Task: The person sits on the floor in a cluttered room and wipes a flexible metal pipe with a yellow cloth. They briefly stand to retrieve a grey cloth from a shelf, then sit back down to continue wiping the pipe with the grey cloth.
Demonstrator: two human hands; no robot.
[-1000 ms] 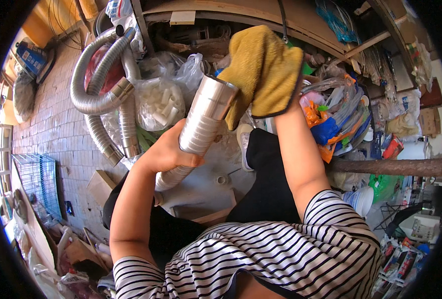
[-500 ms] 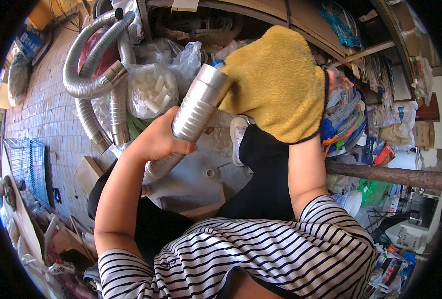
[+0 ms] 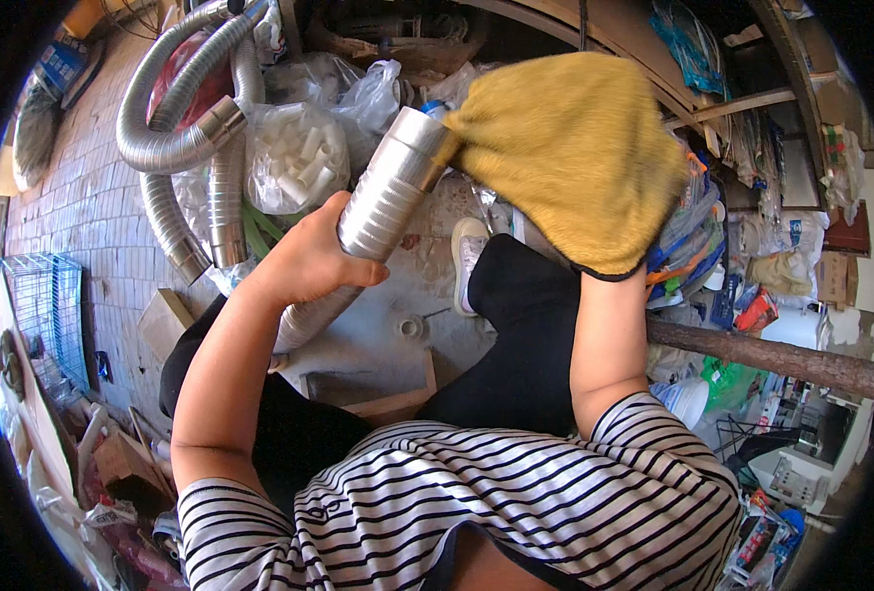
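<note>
My left hand (image 3: 321, 254) is closed around a silver corrugated flexible duct (image 3: 386, 205), which slants up and to the right and ends in a smooth metal collar (image 3: 417, 143). A yellow towelling cloth (image 3: 575, 158) with a dark hem covers my right hand, whose fingers are hidden; only the wrist (image 3: 611, 294) and forearm show below it. The cloth hangs from that hand, and its gathered left corner touches the right side of the collar. The duct's lower part runs down behind my left wrist toward a grey surface (image 3: 388, 320).
More flexible ducts (image 3: 176, 153) lie coiled at the upper left. Beside them sits a clear bag of white plastic tube pieces (image 3: 299, 167). A wooden pole (image 3: 772, 357) reaches in from the right, below a bundle of coloured plastic bags (image 3: 688, 236). A blue wire cage (image 3: 48, 315) stands far left.
The cloth has swung to the right and spread lower, blurred by motion, now covering the right fingertips that showed before. My left hand keeps its grip on the duct, shifting only slightly.
</note>
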